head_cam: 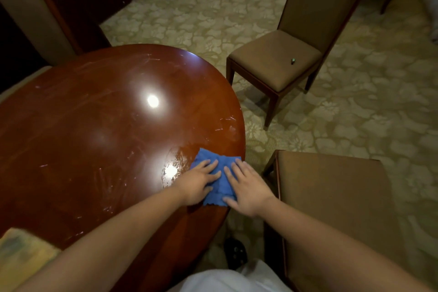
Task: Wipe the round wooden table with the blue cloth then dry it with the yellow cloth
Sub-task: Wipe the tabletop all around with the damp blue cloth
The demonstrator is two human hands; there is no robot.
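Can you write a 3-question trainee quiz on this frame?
1. True or false: both hands press flat on the blue cloth.
2. Where does the yellow cloth lie? A) on the chair seat B) at the table's near-left edge C) under the right hand
3. Fill in: the blue cloth sits near the table's ___ edge, under the left hand too.

Key: 1 true; 2 B; 3 right

Dim, warm light; overhead lamps glare white on the glossy table point(94, 114); yellow cloth point(21, 258) blurred; wide-angle bending at edges.
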